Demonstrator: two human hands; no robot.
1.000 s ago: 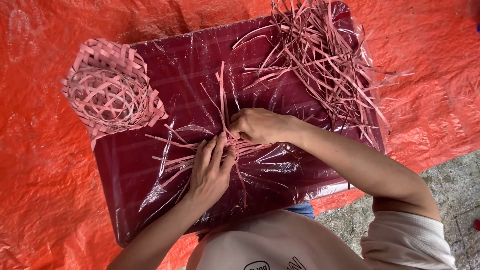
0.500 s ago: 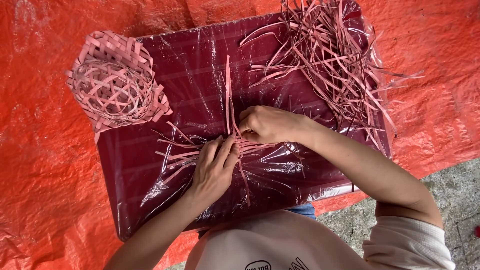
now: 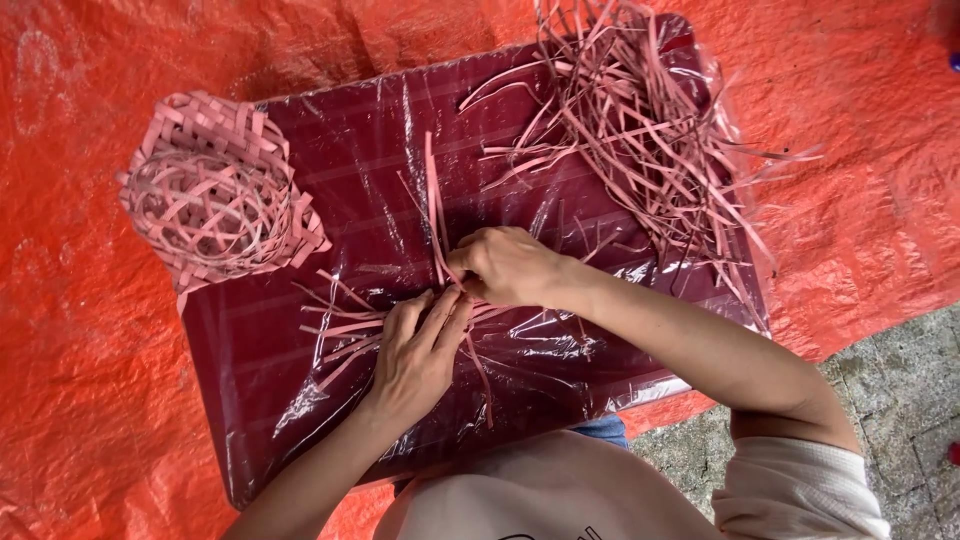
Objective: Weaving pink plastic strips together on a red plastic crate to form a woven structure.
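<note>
Little has shifted: both hands stay mid-tabletop [image 3: 300, 420], wide wrapped margins around. Woven basket [image 3: 215, 200] overhangs its left edge, loose strips [image 3: 640, 130] crowd the far right. Right hand [image 3: 505, 265] pinches crossed strips [image 3: 345, 325]; left hand [image 3: 420, 350] presses flat.

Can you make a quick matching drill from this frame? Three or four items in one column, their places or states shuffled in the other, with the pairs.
Items
1. woven pink basket
2. loose pile of pink strips
3. left hand
4. orange tarp

Places or states
A. far right end of the dark red board
B. pressed flat on crossed strips at the board's middle
C. spread under the board
D. far left corner of the board

Pairs: 1-D, 2-A, 3-B, 4-C
</note>
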